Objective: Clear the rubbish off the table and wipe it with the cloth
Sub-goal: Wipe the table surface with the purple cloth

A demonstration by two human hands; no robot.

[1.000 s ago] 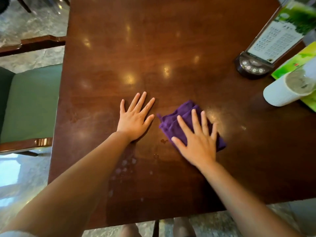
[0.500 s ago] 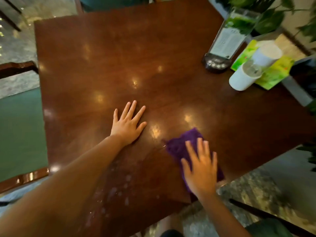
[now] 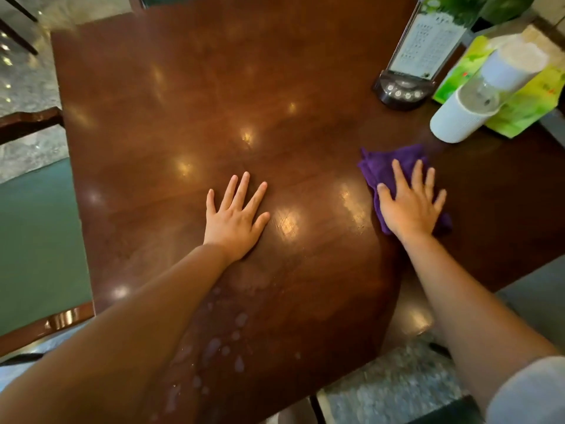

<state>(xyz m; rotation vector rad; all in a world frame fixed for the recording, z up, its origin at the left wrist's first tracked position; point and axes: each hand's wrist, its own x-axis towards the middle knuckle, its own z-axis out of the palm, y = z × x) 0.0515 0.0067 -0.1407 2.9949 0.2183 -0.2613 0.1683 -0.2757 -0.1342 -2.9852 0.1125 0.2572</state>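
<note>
A dark brown wooden table [image 3: 214, 87] fills most of the view. A crumpled purple cloth [image 3: 382, 166] lies on its right half. My right hand [image 3: 409, 203] presses flat on the cloth, fingers spread, covering its near part. My left hand [image 3: 235, 218] rests flat on the bare wood near the middle, fingers apart, holding nothing. Several wet droplets [image 3: 226, 344] lie on the table beside my left forearm, near the front edge.
At the far right stand a menu holder on a dark base [image 3: 403, 90], a white cylindrical bottle [image 3: 458, 120] and green packets [image 3: 526, 102]. A green-seated chair [image 3: 36, 240] stands left of the table. The table's front edge runs close to my body.
My right hand has slid the purple cloth from the front edge to the right and away, towards the white bottle. My left hand stays flat in about the same spot.
</note>
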